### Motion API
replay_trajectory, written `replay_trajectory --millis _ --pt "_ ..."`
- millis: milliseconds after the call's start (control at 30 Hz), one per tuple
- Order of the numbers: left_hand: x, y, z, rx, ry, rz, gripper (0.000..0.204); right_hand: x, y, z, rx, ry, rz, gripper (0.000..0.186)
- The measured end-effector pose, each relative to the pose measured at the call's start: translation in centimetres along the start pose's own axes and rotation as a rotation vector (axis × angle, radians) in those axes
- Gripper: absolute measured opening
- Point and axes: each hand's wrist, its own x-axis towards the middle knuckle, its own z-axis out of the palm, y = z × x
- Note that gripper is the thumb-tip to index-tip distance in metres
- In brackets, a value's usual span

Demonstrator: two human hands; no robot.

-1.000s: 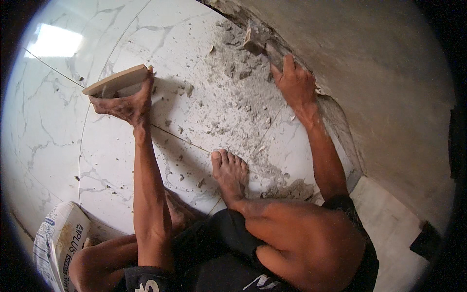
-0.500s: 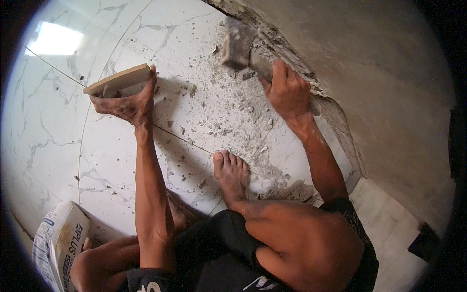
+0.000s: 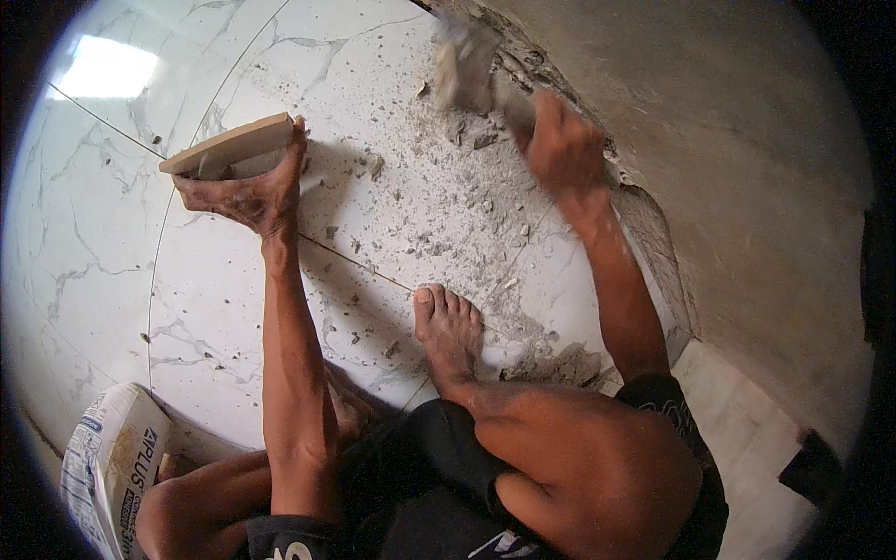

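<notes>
My left hand (image 3: 238, 199) is closed around a flat, tan-edged piece (image 3: 227, 147) that looks like cut tile. Its thumb and fingers span the piece, which is tilted on edge over the marble-patterned floor (image 3: 103, 229). At upper right, my right hand (image 3: 567, 154) grips a short-handled tool (image 3: 465, 65) with a broad grey-brown head. Motion blurs that head, so I cannot tell whether it is a brush or a hammer. It is over the grey rubble (image 3: 483, 142) by the broken wall base.
A bare grey wall (image 3: 737, 177) rises on the right, its lower edge rough and broken. Crumbs and dust spread across the tiles around my bare foot (image 3: 446, 327). A white printed bag (image 3: 117, 457) stands at lower left. A dark object (image 3: 810, 467) lies at lower right.
My right hand and its tool have shifted slightly up and to the right along the wall base. My left hand keeps its hold on the tan-edged piece.
</notes>
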Motion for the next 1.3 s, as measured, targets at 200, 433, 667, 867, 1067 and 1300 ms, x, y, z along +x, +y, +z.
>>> replay_trajectory --millis 200,433,667,867,1067,1300 --pt "0.1 0.2 -0.4 -0.085 0.034 0.003 0.142 0.7 -1.0 -0.9 0.014 -0.033 0.103 0.035" --pt "0.1 0.1 0.0 0.018 0.021 0.033 0.14 -0.8 3.4 0.0 -0.124 -0.153 0.167 0.037" --pt "0.1 0.3 0.0 -0.007 0.029 0.041 0.141 -2.6 0.4 -2.8 -0.019 -0.031 0.018 0.035" --pt "-0.1 0.0 0.0 0.037 -0.015 0.04 0.141 -2.9 2.2 -2.2 -0.012 -0.224 0.258 0.036" --pt "0.3 -0.1 -0.2 0.067 0.001 0.013 0.141 -4.7 3.0 -2.4 0.009 -0.004 0.021 0.036" --pt "0.1 0.0 -0.5 0.069 -0.012 0.004 0.142 -4.1 0.8 -3.6 0.105 -0.108 0.041 0.028"
